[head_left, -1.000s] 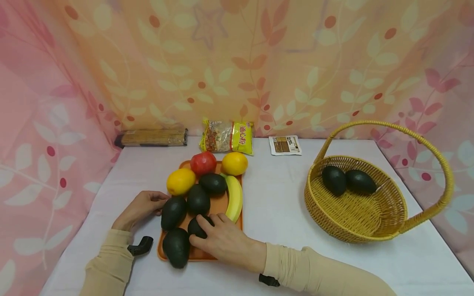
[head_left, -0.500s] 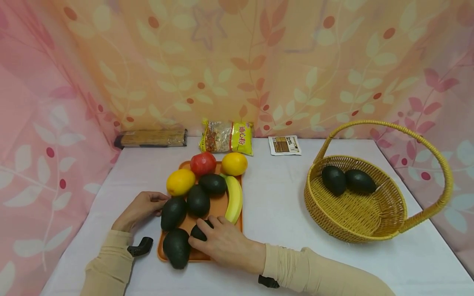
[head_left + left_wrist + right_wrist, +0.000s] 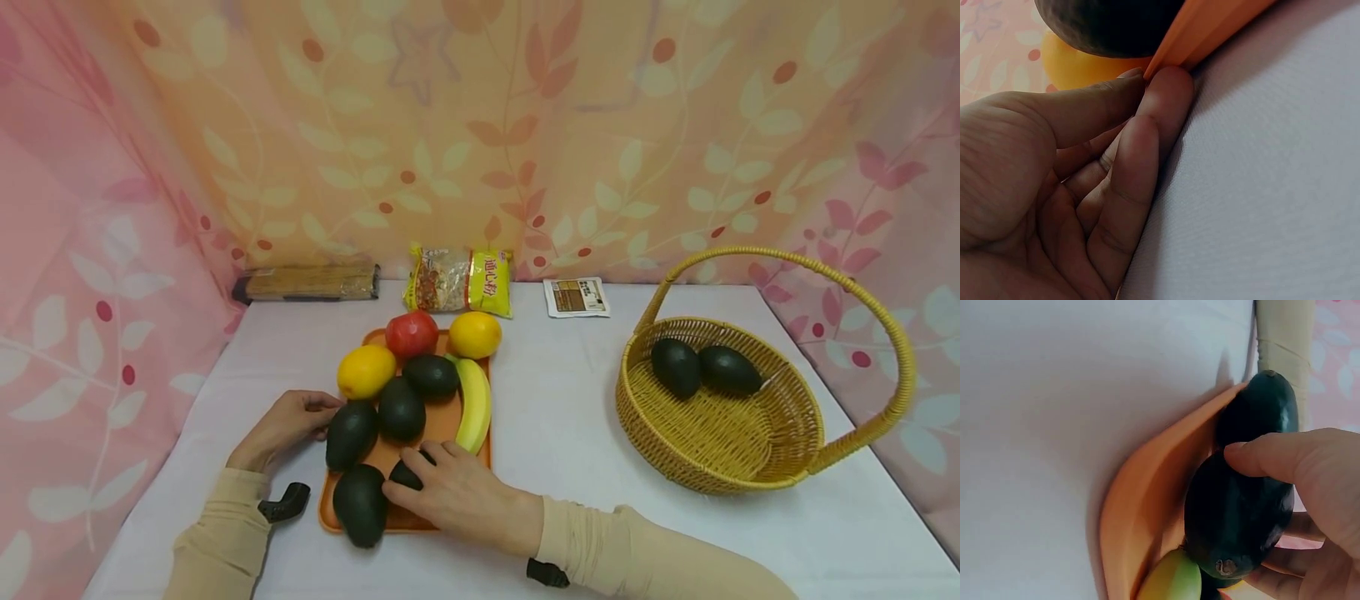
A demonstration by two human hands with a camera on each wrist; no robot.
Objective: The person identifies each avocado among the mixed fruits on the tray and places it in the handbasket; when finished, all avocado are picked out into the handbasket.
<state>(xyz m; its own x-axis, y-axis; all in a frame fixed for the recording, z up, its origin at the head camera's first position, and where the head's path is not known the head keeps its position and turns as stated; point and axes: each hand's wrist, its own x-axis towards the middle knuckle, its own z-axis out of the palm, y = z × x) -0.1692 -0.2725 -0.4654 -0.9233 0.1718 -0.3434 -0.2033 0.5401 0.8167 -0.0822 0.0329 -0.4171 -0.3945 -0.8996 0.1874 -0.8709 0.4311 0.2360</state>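
My left hand point(image 3: 288, 423) pinches the left rim of the orange tray point(image 3: 1213, 28) between thumb and forefinger, as the left wrist view shows. At the tray's near side, my right hand point(image 3: 472, 500) grips a dark avocado point(image 3: 1235, 512); its thumb lies on one side and the fingers curl round the other. That avocado is mostly covered in the head view. Beside it, at the near left corner, another avocado point(image 3: 361, 505) overhangs the rim. More avocados point(image 3: 402, 408), a banana point(image 3: 474, 404), a red fruit point(image 3: 412, 335) and two yellow lemons point(image 3: 367, 372) lie on the tray.
A wicker basket point(image 3: 637, 417) with a tall handle stands at the right, two avocados point(image 3: 727, 370) inside. Along the back lie a bundle of thin sticks point(image 3: 311, 282), a yellow bag of pasta point(image 3: 459, 280) and a small white packet point(image 3: 576, 297). Patterned curtains enclose the table.
My right hand and its avocado have shifted slightly toward the right and nearer the front edge. The near left avocado has nudged slightly right. My left hand stays at the tray's rim.
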